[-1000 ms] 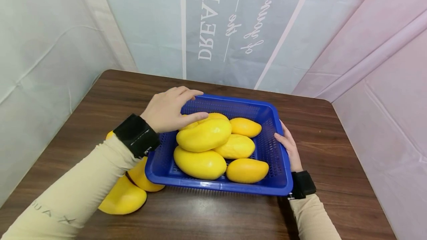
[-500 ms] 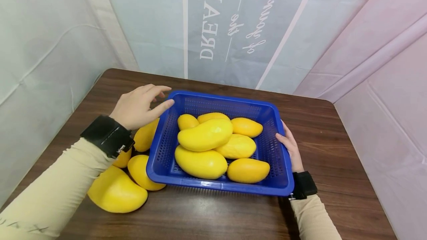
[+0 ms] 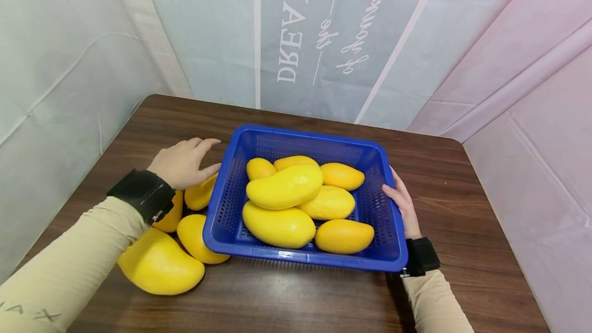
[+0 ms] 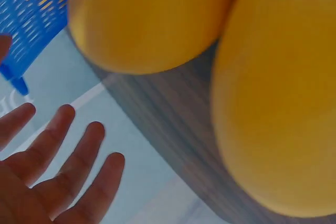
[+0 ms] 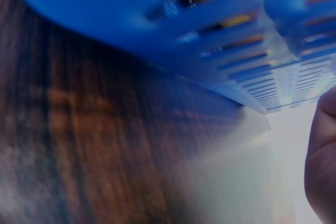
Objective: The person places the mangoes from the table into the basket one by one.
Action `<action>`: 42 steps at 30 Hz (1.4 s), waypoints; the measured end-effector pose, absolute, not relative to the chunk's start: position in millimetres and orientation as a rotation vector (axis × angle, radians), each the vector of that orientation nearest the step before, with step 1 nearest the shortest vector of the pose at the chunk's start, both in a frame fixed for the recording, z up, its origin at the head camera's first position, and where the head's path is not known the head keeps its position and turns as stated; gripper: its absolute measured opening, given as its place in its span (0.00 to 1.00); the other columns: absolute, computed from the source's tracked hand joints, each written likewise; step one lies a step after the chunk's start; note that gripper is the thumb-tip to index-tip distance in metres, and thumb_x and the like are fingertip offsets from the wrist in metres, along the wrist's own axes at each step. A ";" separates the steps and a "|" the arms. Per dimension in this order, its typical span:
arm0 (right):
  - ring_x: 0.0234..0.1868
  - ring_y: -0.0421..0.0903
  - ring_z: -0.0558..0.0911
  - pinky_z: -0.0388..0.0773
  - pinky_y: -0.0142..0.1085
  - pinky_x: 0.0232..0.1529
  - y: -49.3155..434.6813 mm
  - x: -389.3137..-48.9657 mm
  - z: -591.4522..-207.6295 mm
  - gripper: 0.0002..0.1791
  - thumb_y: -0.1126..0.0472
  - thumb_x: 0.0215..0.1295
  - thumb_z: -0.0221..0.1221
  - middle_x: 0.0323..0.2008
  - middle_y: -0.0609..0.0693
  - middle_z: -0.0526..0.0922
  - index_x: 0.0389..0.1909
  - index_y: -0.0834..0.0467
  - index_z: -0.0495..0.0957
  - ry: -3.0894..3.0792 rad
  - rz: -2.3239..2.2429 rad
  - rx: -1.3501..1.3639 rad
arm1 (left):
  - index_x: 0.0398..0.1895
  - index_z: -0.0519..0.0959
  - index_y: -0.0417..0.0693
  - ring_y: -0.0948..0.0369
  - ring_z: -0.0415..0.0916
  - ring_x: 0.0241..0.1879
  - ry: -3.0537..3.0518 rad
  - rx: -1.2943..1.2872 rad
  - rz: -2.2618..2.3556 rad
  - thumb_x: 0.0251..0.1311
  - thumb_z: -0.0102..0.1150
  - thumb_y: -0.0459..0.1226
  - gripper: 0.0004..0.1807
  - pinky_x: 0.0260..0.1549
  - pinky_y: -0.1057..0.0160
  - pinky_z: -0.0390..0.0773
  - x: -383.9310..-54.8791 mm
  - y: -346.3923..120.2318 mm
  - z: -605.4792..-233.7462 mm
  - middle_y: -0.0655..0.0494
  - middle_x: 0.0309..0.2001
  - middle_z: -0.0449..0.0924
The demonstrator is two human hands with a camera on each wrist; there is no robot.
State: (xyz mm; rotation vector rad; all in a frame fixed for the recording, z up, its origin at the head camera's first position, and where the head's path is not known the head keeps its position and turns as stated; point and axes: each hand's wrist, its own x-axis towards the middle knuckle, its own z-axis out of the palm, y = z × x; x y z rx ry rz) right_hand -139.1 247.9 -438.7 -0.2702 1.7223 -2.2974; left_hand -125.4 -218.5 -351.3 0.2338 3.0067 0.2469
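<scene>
A blue perforated plastic basket (image 3: 390, 209) holds several yellow mangoes, one of them a large mango (image 3: 284, 187) lying on top of others. My right hand (image 3: 403, 207) grips the basket's right side, thumb over the rim and fingers along the outer wall. My left hand (image 3: 178, 164), fingers spread and apart, hovers left of the basket over a mango (image 3: 201, 193). The left wrist view shows nothing between these fingers (image 4: 86, 153), with two mangoes (image 4: 152, 24) close by. More loose mangoes, including a large mango (image 3: 162, 263), lie beside the basket, partly hidden by the left forearm.
Everything stands on a dark brown wooden table (image 3: 287, 297). A hanging cloth with printed letters (image 3: 293, 24) rises behind its far edge. Pale sheets (image 3: 532, 117) enclose both sides.
My left hand has moved left and down from above the basket to the loose mangoes, uncovering a small mango in the basket. The right hand and basket stay nearly in place.
</scene>
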 end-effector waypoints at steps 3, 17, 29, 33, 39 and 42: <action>0.58 0.40 0.78 0.81 0.34 0.53 247.9 -138.8 -438.5 0.32 0.59 0.80 0.38 0.71 0.49 0.61 0.80 0.48 0.42 1.715 -2.299 -0.268 | 0.74 0.62 0.47 0.39 0.74 0.58 2.978 0.238 0.207 0.64 0.54 0.56 0.39 0.48 0.35 0.77 -124.9 -219.0 -357.6 0.34 0.63 0.71; 0.60 0.41 0.77 0.80 0.35 0.55 247.8 -138.9 -439.2 0.31 0.58 0.80 0.38 0.74 0.52 0.56 0.80 0.47 0.42 1.721 -2.284 -0.265 | 0.76 0.58 0.43 0.39 0.75 0.57 2.883 0.280 0.187 0.57 0.57 0.60 0.48 0.53 0.38 0.76 -125.5 -212.7 -370.4 0.33 0.63 0.71; 0.57 0.40 0.78 0.81 0.34 0.53 247.0 -137.5 -439.3 0.31 0.58 0.80 0.38 0.72 0.51 0.59 0.80 0.48 0.42 1.724 -2.293 -0.258 | 0.76 0.56 0.42 0.37 0.76 0.55 2.822 0.277 0.197 0.55 0.59 0.59 0.50 0.53 0.37 0.76 -125.7 -207.9 -375.4 0.31 0.63 0.70; 0.58 0.40 0.78 0.80 0.33 0.54 246.6 -137.1 -439.1 0.31 0.58 0.80 0.38 0.73 0.51 0.58 0.80 0.47 0.43 1.732 -2.291 -0.250 | 0.75 0.56 0.43 0.37 0.77 0.54 2.804 0.291 0.234 0.54 0.60 0.58 0.50 0.52 0.37 0.76 -124.9 -206.6 -376.2 0.30 0.62 0.70; 0.58 0.40 0.78 0.81 0.34 0.53 246.8 -137.4 -439.3 0.31 0.58 0.80 0.38 0.73 0.52 0.58 0.80 0.48 0.42 1.726 -2.296 -0.256 | 0.74 0.57 0.44 0.38 0.79 0.49 2.792 0.309 0.267 0.54 0.62 0.57 0.49 0.49 0.38 0.78 -125.4 -206.6 -379.2 0.30 0.59 0.72; 0.58 0.40 0.78 0.81 0.34 0.53 247.1 -137.7 -439.9 0.31 0.58 0.80 0.38 0.73 0.52 0.58 0.80 0.48 0.42 1.733 -2.290 -0.253 | 0.74 0.58 0.44 0.42 0.80 0.43 2.799 0.325 0.278 0.53 0.63 0.57 0.49 0.45 0.41 0.80 -126.0 -208.3 -382.9 0.32 0.54 0.74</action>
